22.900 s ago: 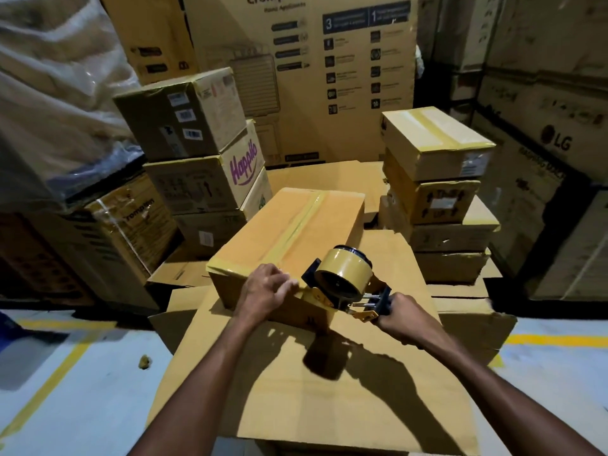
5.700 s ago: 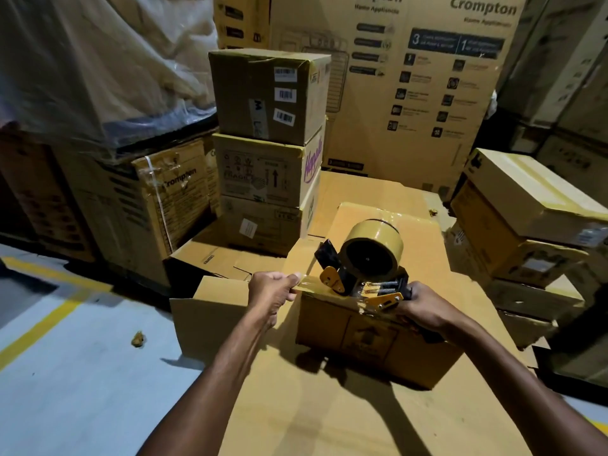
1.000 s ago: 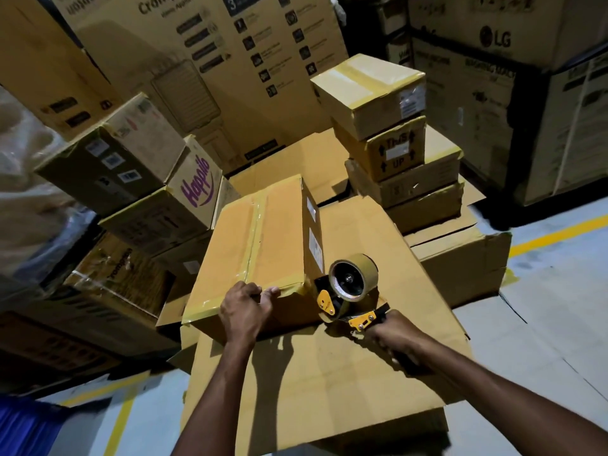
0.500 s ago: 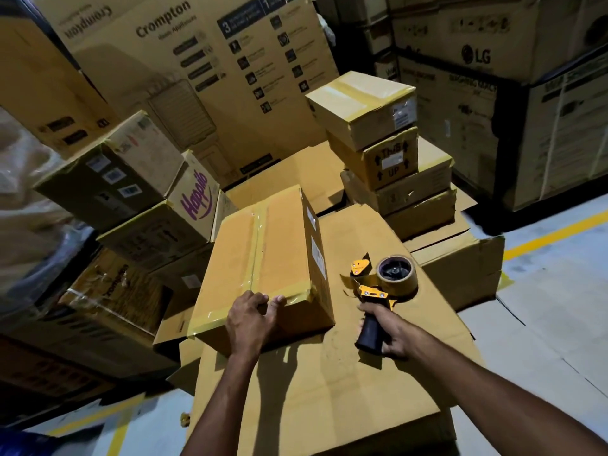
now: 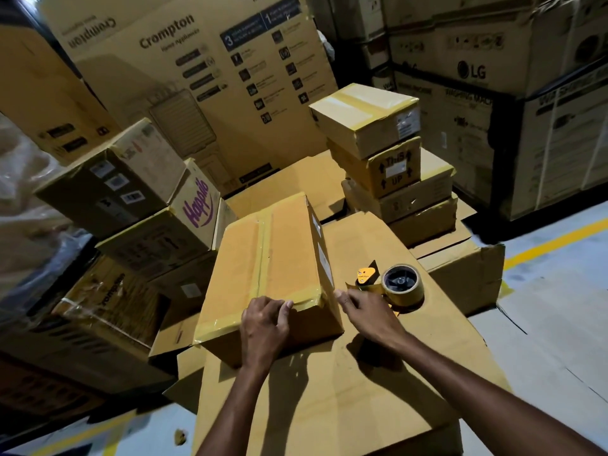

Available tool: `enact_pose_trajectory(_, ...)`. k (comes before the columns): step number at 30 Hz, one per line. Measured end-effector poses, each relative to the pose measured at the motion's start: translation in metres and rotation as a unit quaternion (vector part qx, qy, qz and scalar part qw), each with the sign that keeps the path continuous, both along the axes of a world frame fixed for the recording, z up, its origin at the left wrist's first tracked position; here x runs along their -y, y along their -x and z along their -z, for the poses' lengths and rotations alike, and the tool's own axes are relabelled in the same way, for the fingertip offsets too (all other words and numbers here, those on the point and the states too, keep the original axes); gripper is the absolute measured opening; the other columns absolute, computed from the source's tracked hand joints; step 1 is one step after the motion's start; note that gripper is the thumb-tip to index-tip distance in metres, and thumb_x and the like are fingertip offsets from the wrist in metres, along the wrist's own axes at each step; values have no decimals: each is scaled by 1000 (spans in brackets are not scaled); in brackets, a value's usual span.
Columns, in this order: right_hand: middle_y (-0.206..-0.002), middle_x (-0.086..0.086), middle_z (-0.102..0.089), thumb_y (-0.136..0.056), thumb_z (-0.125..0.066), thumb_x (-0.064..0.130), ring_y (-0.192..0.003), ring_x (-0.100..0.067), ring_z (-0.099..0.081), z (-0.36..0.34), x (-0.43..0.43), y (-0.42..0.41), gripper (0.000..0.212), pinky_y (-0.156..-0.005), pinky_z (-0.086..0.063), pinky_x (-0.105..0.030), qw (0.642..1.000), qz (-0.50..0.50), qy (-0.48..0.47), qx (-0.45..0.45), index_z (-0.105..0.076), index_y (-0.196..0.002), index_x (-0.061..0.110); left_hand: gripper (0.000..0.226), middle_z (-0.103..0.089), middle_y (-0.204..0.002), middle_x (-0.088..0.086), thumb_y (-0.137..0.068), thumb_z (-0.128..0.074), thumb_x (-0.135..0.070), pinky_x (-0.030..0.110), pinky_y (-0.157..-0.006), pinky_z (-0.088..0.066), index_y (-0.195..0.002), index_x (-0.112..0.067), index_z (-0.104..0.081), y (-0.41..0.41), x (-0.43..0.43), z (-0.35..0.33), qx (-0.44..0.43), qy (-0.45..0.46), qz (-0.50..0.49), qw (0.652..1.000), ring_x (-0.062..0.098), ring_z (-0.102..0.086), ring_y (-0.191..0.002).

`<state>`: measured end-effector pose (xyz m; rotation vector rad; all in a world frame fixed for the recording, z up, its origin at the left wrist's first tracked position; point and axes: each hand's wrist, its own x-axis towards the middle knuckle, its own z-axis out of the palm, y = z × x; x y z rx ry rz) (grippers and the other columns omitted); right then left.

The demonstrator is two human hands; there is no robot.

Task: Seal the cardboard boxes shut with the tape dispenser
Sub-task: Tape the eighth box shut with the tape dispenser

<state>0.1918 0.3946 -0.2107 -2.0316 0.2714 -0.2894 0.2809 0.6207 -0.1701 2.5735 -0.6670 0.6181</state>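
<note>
Two hands meet one taped box (image 5: 273, 258) on a flat carton (image 5: 329, 406): left hand (image 5: 263, 324) presses its near edge, right hand (image 5: 368, 315), fingers loose, touches its corner. One dispenser (image 5: 399, 286) lies unheld just beside.

Matt brown cardboard box (image 5: 263, 258) with glossy tape strips; tape dispenser (image 5: 391, 284) at 3 o'clock, orange-black plastic, shiny roll.

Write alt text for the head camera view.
A left hand presses the taped near edge of a cardboard box while the right hand touches its corner. The tape dispenser lies beside it on a larger box.
</note>
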Motion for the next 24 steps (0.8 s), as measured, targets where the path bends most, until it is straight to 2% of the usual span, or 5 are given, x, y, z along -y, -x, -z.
enact_pose_trajectory(3,-64,7,-52,-100,-43,64,-55,-7,-47,-7,-18,-5,45,-52,-37,-22,999,-16,-37,30,-52,-79,25,13,-59,-78,-6,-91,-78,-27,37,-71,-48,-88,-14,-80,-1,8,-2,7,3,15,1000,13,-51,-78)
enact_pose_trajectory(5,-64,7,-54,-98,-50,64,-55,-4,-47,-6,-30,-9,45,-50,-36,-16,998,18,-33,44,-54,-78,24,18,-57,-74,-7,-91,-78,-31,37,-72,-46,-81,-16,-77,-4,10,-1,1,6,10,1000,14,-50,-75)
enact_pose_trajectory(9,-62,9,-56,-92,-58,68,-55,-2,-52,-2,-42,-18,48,-50,-39,-16,995,69,-10,68,-58,-75,24,29,-50,-70,-11,-91,-75,-40,33,-69,-37,-72,-19,-70,-11,7,1,-16,6,7,1000,13,-47,-72)
enact_pose_trajectory(16,-69,7,-61,-97,-68,42,-62,-7,-57,3,-42,-25,28,-51,-41,-16,995,46,-29,88,-64,-79,21,32,-50,-70,-12,-91,-74,-44,35,-68,-39,-70,-20,-68,-15,6,3,-32,26,8,999,13,-47,-73)
enact_pose_trajectory(24,-74,6,-62,-91,-76,45,-71,-8,-58,19,-29,-32,33,-56,-45,-20,995,46,-56,71,-59,-75,22,34,-49,-69,-12,-89,-75,-44,32,-68,-36,-68,-19,-66,-14,6,2,-26,35,8,999,13,-47,-72)
